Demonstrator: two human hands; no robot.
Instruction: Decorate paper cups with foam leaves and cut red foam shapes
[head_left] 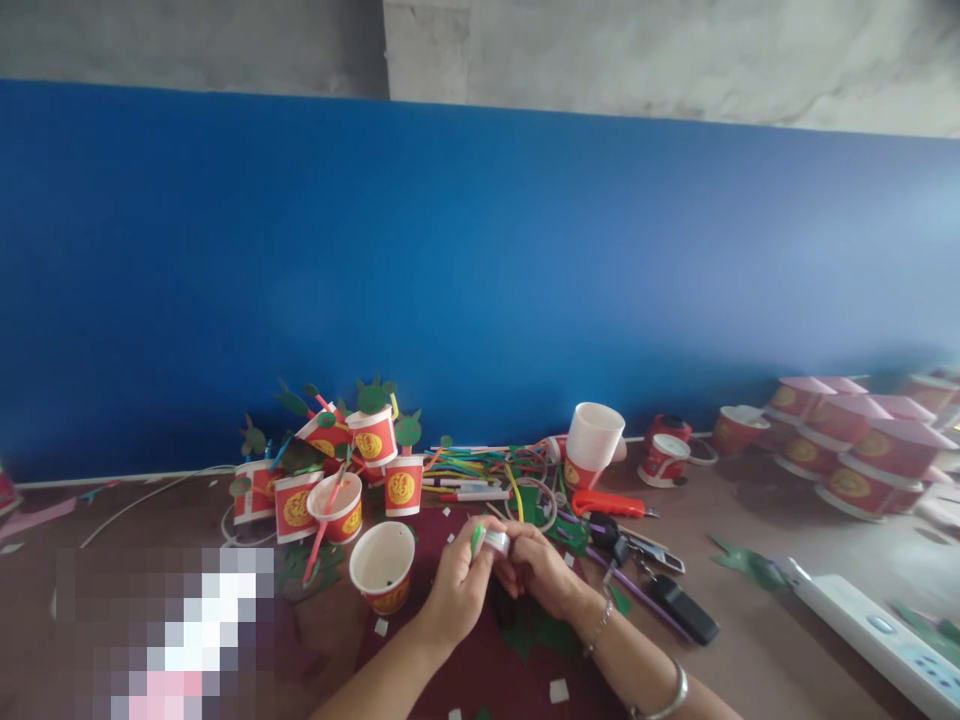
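In front of me, above the dark red sheet (442,660), my left hand (459,585) is closed on a small white and green object (495,541); its exact kind is hard to tell. My right hand (544,572) meets it from the right, its fingers bent and pressed together beside the object. Whatever lies between those right fingertips is hidden. Just left of my left hand stands a paper cup (384,562), its white inside showing a few dark specks. Green paper pieces (529,630) lie beneath my right hand.
Red cups with green paper shapes (371,435) cluster at the back left. Behind my hands are coloured straws (480,465) and pens. Stacked white cups (594,440), a red utility knife (611,504), keys with a black fob (682,607) and a power strip (877,630) lie rightward.
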